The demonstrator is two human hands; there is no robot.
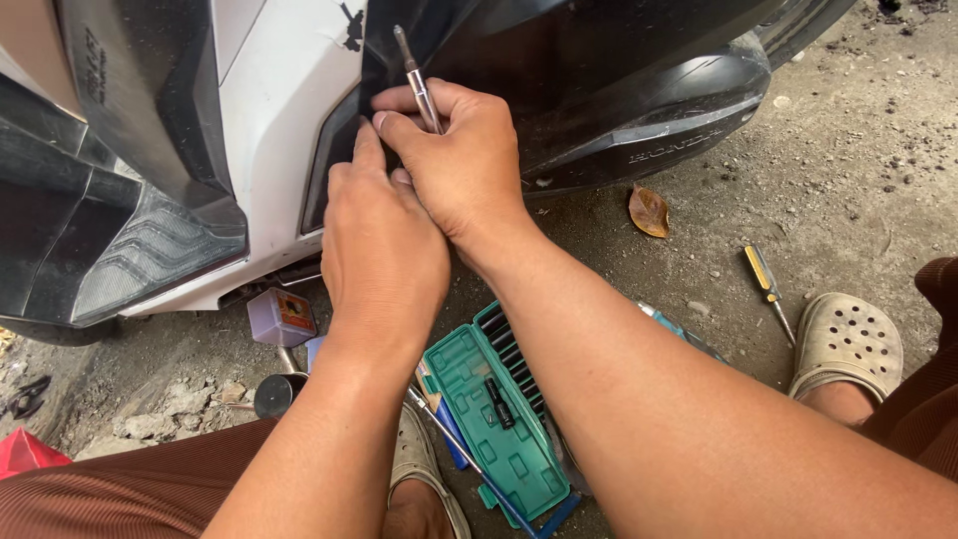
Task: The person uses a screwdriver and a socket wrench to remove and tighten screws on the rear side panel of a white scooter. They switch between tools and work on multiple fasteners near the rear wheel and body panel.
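Both hands work at the seam where the scooter's black panel (559, 70) meets the white panel (274, 90): the right hand (464, 165) has its grip pinching a screwdriver (419, 85) with the shaft pointing up, fingertips pressed to the panel edge, while the left hand (379, 250) lies flat, fingers together and holding nothing, pushing on the same edge. It looks like the panel is being seated or eased at its joint, so any further push calls for even pressure along the seam. A green bit case (494, 419) lies open on the ground between the feet, and a yellow screwdriver (766, 284) lies near the right sandal (848, 344).
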